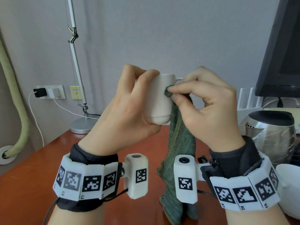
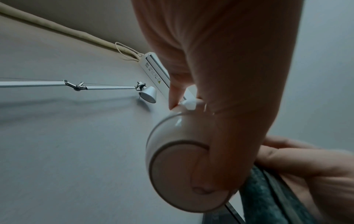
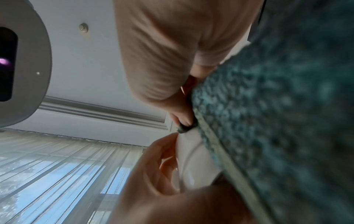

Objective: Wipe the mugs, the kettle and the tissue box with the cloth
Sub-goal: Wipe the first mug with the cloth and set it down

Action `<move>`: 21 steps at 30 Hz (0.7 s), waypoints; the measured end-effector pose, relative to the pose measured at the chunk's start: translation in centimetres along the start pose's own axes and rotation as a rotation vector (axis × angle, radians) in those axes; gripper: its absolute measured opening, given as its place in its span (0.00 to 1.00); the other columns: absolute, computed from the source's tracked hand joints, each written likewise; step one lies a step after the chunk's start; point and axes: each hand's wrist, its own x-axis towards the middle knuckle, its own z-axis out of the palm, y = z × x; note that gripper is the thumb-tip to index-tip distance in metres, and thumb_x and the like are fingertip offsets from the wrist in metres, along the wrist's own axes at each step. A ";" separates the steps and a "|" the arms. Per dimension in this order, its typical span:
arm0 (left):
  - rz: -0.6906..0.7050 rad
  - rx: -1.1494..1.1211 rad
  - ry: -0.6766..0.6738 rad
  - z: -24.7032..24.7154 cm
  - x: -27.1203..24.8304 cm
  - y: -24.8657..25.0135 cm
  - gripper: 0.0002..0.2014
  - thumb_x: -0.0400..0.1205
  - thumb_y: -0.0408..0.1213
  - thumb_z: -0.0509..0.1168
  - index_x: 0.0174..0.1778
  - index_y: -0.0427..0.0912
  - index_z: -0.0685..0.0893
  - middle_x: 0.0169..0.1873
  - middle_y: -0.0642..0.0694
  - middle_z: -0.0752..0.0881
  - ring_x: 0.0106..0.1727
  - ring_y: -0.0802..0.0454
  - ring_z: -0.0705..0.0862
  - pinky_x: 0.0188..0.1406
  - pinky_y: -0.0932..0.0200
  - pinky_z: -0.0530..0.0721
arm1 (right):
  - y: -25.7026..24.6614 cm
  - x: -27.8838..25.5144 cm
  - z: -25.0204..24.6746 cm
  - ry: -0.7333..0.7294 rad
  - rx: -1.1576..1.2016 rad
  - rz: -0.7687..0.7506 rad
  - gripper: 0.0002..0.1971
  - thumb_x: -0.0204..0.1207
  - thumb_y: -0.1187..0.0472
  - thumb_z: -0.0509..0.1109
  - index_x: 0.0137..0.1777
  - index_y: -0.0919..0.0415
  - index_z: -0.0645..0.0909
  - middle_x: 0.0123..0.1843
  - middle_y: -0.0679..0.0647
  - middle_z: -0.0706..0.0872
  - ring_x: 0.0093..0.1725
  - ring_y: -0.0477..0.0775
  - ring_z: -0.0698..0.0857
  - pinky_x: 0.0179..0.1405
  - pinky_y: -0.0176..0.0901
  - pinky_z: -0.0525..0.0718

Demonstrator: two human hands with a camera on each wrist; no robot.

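My left hand (image 1: 129,101) grips a white mug (image 1: 160,101) held up above the table, fingers curled round its body. In the left wrist view the mug (image 2: 172,159) shows its base, and my thumb lies across it. My right hand (image 1: 206,104) pinches a green cloth (image 1: 178,143) between thumb and forefinger and presses a fold of it against the mug's side near the handle. The rest of the cloth (image 3: 277,106) hangs down to the table. A steel kettle (image 1: 272,132) with a black lid stands at the right. A second white mug (image 1: 290,189) sits at the lower right edge.
The red-brown table (image 1: 48,168) runs below both hands. A desk lamp base (image 1: 81,125) and its arm (image 1: 76,62) stand at the back left, with wall sockets and a white cable behind. A dark monitor (image 1: 282,54) fills the upper right.
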 end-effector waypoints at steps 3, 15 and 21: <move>0.015 -0.004 -0.016 0.2 0.0 0.1 0.42 0.62 0.31 0.78 0.72 0.31 0.71 0.56 0.50 0.64 0.58 0.51 0.71 0.47 0.54 0.79 | -0.1 0.1 0.2 0.030 -0.011 -0.009 0.06 0.72 0.77 0.73 0.45 0.68 0.89 0.40 0.61 0.84 0.42 0.48 0.82 0.43 0.37 0.81; -0.073 -0.031 0.108 -0.3 -0.7 -2.0 0.40 0.62 0.37 0.79 0.70 0.27 0.72 0.56 0.49 0.64 0.58 0.63 0.67 0.61 0.78 0.68 | 0.1 -0.3 0.3 -0.245 0.093 0.054 0.07 0.68 0.77 0.73 0.39 0.67 0.90 0.37 0.58 0.84 0.37 0.50 0.82 0.37 0.44 0.80; -0.129 -0.246 0.235 -0.6 -0.8 -2.0 0.43 0.61 0.35 0.83 0.70 0.39 0.68 0.59 0.55 0.63 0.65 0.65 0.68 0.63 0.54 0.83 | 0.6 -0.1 -0.2 -0.054 0.072 0.091 0.07 0.71 0.75 0.75 0.44 0.65 0.89 0.38 0.59 0.85 0.39 0.49 0.83 0.42 0.41 0.82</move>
